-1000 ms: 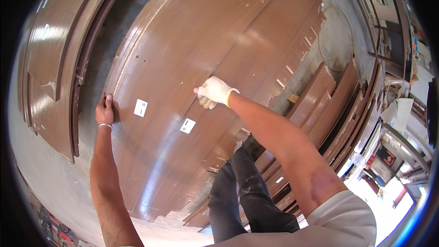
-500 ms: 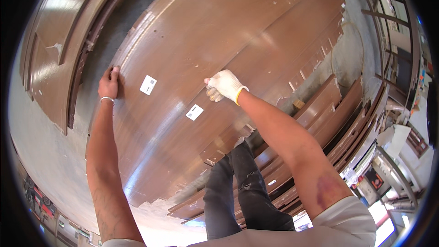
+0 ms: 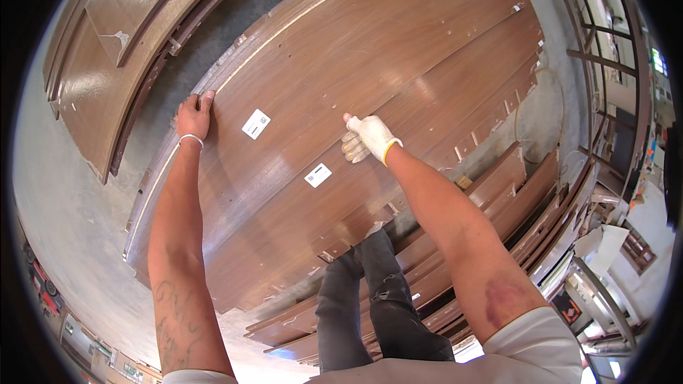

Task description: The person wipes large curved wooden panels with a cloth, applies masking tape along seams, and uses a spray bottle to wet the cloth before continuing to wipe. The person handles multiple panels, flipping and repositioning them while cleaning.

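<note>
A long brown wooden panel (image 3: 292,71) with a white label (image 3: 256,124) lies on a stack before me. Alongside it runs a second brown panel (image 3: 420,124) bearing its own white label (image 3: 318,175); a long seam separates them. My bare left hand (image 3: 195,116) is closed over the first panel's left edge, thumb on top, its fingertips partly hidden. At the seam, my right hand (image 3: 368,139), in a white knit glove with yellow cuff trim, has its fingers curled at that panel's other edge. Its thumb lies on the panel face.
Another stack of brown boards (image 3: 135,35) stands at the far left, across a grey floor gap. More long boards (image 3: 491,178) lie to the right of my legs (image 3: 384,291). A dark metal rack (image 3: 605,64) rises at the far right. Broken, jagged bits line the stack's edges.
Both hands and the labelled panels appear farther right, partly because the view has turned. A pale strip along the stack's left edge now shows near my left forearm. Both hands keep their hold.
</note>
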The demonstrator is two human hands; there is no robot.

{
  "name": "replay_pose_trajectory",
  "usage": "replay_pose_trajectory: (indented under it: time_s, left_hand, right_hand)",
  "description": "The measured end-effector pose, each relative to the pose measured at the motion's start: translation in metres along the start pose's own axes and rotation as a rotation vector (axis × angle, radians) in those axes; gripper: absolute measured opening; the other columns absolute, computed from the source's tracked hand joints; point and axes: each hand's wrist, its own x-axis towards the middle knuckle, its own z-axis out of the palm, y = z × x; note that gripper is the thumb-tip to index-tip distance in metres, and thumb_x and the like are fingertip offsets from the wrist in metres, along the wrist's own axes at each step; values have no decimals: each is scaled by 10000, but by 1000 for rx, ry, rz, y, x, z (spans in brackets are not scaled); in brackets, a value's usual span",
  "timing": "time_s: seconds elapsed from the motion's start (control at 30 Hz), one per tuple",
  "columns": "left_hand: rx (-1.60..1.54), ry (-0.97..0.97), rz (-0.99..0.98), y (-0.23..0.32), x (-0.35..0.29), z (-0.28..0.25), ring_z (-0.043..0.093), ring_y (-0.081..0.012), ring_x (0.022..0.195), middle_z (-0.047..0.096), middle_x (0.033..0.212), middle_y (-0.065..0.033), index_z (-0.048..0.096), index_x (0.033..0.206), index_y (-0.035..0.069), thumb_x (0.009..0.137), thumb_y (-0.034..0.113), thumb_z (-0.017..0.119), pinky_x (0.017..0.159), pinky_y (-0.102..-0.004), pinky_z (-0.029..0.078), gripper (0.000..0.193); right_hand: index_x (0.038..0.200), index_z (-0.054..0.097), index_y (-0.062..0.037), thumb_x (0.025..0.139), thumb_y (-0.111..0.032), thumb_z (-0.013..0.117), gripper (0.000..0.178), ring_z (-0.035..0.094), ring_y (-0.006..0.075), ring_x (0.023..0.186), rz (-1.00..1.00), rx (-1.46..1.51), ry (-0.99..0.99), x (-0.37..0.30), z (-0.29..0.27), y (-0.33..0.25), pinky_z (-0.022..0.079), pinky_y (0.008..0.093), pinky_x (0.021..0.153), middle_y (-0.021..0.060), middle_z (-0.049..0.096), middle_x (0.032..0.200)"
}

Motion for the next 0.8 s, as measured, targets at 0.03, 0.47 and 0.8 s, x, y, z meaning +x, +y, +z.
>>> replay_pose_trajectory:
  time_s: [0.03, 0.47, 0.8]
  left_hand:
    - [14, 10, 6, 0, 0, 0, 632, -452, 1123, 706, 1147, -255, 693, 1084, 38, 991, 658, 550, 985, -491, 485, 643]
    - [-100, -236, -128, -26, 31, 10, 549, -396, 1318, 690, 1310, -159, 736, 1207, 112, 985, 673, 545, 1157, -576, 338, 633]
    - [64, 13, 75, -35, 30, 19, 530, -333, 1412, 591, 1531, -75, 695, 1350, 44, 1009, 641, 539, 1170, -433, 393, 705]
  right_hand:
    - [954, 678, 80, 1014, -513, 642, 597, 722, 307, 605, -2, 1, 1, 0, 0, 0, 612, 415, 547, 213, 725, 775]
    - [978, 684, 65, 1009, -266, 691, 333, 728, 248, 687, -48, 44, -160, 0, -8, 8, 618, 368, 621, 181, 735, 854]
    - [855, 647, 19, 996, -122, 675, 201, 656, 206, 621, -112, 77, -158, -8, -9, 8, 557, 349, 542, 134, 674, 763]
